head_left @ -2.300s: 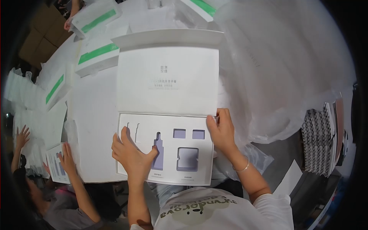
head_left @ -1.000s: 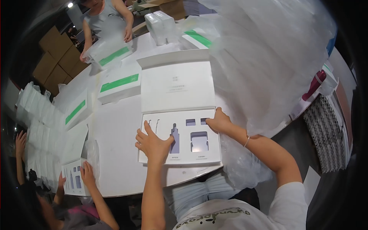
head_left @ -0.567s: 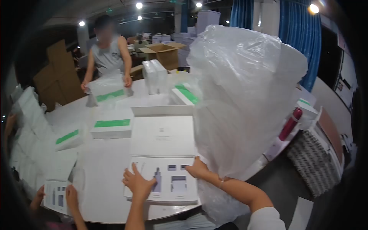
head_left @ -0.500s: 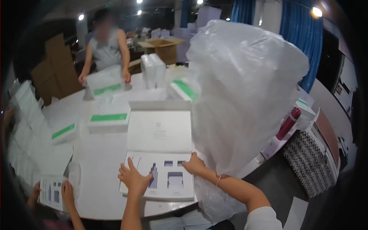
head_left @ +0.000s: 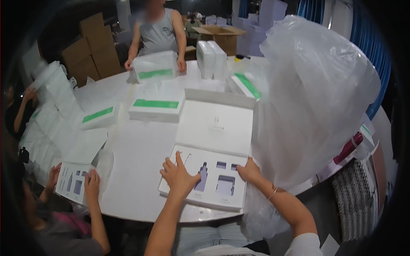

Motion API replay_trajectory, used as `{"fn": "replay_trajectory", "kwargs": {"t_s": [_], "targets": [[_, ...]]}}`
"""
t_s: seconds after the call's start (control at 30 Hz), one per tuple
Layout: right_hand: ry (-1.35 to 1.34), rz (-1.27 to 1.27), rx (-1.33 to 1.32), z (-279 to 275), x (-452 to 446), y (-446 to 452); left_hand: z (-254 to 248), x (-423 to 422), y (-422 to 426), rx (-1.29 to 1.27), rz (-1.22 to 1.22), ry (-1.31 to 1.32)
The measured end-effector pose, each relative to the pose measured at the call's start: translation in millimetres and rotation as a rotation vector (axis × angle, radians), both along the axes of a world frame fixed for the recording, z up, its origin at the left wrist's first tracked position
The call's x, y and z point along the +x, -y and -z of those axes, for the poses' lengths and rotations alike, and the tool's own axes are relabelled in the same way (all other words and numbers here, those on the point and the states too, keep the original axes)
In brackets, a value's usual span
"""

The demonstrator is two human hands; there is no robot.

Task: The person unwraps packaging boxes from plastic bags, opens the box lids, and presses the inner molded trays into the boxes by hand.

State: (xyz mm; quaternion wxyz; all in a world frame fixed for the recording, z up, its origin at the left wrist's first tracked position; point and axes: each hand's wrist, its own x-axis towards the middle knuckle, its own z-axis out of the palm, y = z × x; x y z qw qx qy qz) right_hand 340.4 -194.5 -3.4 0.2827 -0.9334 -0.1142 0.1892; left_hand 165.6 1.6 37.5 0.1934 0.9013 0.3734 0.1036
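A white gift box (head_left: 218, 123) lies on the table with its lid raised toward the far side. Its white insert (head_left: 212, 187) has a bottle-shaped cutout, a large squarish cutout and two small ones at the upper right. My left hand (head_left: 181, 178) rests on the insert's left part, fingers spread, thumb beside the bottle-shaped cutout. At the box's right edge, my right hand (head_left: 252, 171) grips the side, one digit reaching over by a small cutout. The fingers on the outer side are partly hidden.
White boxes with green bands (head_left: 156, 109) stand around the round table (head_left: 132, 170). Large clear plastic bags (head_left: 316, 98) rise at the right. A co-worker at lower left holds a similar open box (head_left: 73, 183); another person across handles a bagged box (head_left: 154, 68).
The view has swung left and down, so the table's things appear farther right and higher. Both my hands keep their places on the box. The co-worker at left shows more.
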Motion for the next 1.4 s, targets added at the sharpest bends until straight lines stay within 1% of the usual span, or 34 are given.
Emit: {"fn": "replay_trajectory", "kwargs": {"t_s": [0.17,0.3,0.33,0.37,0.4,0.47,0.53,0.6,0.73,0.87,0.97,1.07,1.2,1.4], "targets": [[-0.001,0.004,0.048,-1,-5,1,7,1,-1,0.038,0.001,-0.003],[0.046,0.036,0.026,5,-8,2,11,2,-6,0.071,0.015,-0.007],[0.087,0.024,0.052,13,-6,3,13,2,-7,0.093,0.002,-0.003],[0.160,0.044,0.068,40,4,6,18,4,-6,0.106,0.001,-0.003],[0.033,-0.018,0.195,25,2,6,20,3,-10,0.122,0.001,-0.004],[-0.016,0.003,0.205,4,-6,5,15,1,-15,0.136,-0.019,-0.015],[0.009,-0.033,0.235,15,0,5,19,7,-3,0.124,0.004,-0.017],[0.005,-0.028,0.192,23,1,12,19,5,-6,0.142,0.009,-0.007],[-0.050,0.019,0.115,2,-6,4,14,5,-3,0.113,0.022,0.003],[-0.027,0.018,0.107,8,-5,5,10,7,-3,0.091,0.027,-0.026],[-0.080,0.029,0.080,-2,-6,3,10,7,-4,0.102,0.026,-0.032],[-0.023,0.017,0.090,9,-4,5,10,6,-3,0.101,0.029,-0.038],[-0.027,0.013,0.096,13,-3,5,15,4,-3,0.140,0.026,-0.023],[0.004,-0.028,0.038,7,9,1,8,-2,7,0.059,-0.021,-0.019]]}}
